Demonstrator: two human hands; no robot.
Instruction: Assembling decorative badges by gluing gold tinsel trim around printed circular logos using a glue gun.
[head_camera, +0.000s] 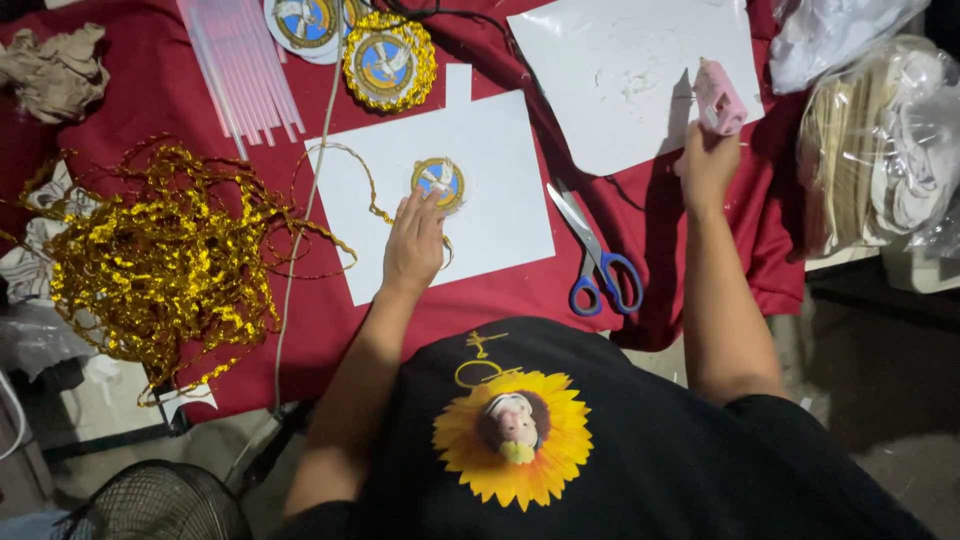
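Round medallion (438, 182) w/ blue centre & gold rim lies on a white sheet (500, 180) on the red-clothed counter (160, 90), gold cord (345, 165) trailing off it. Clear bags (880, 150) at right hold pale sticks & white bits. Around: blue-handled scissors (598, 258) beside the sheet, gold sequin trim (160, 270) heaped at left, pink straws (240, 70), 2 more medallions (390, 60) up top. Left hand (414, 245) flat, fingers spread – fingertips touching the medallion's lower edge. Right hand (706, 165) clamped on a pink glue gun (718, 100), over a second sheet (620, 70).
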